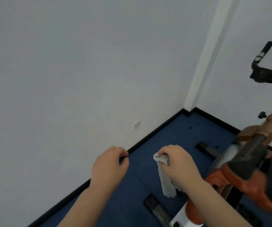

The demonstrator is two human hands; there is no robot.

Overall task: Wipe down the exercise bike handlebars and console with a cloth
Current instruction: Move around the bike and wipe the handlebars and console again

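From the head camera, the right hand (177, 163) is curled round a grey-white cloth (165, 177), bunching its top end in the fist so that a little tuft pokes out by the knuckles while the rest hangs loose below the palm, a hold that looks meant for carrying rather than wiping, since no flat pad of fabric is presented yet. The left hand (110, 166) floats beside it, a short way apart, fingers loosely curled with fingertip and thumb nearly meeting; it seems to hold nothing, though a thin dark line at the fingertips is probably the black skirting board (148, 136) behind it and I cannot fully tell. Both hands hang over the blue carpet (169, 133), near the corner of the white walls (66, 71), touching no part of the machine. The exercise bike (246, 164) stands to the right, its orange and black frame blurred; the black handlebars (262, 72) sit high at the right edge, well apart from the cloth, and the console is not clearly visible, cut off by the frame. Judging by this, wiping has not begun, and the cloth must be raised and brought rightward to the bars
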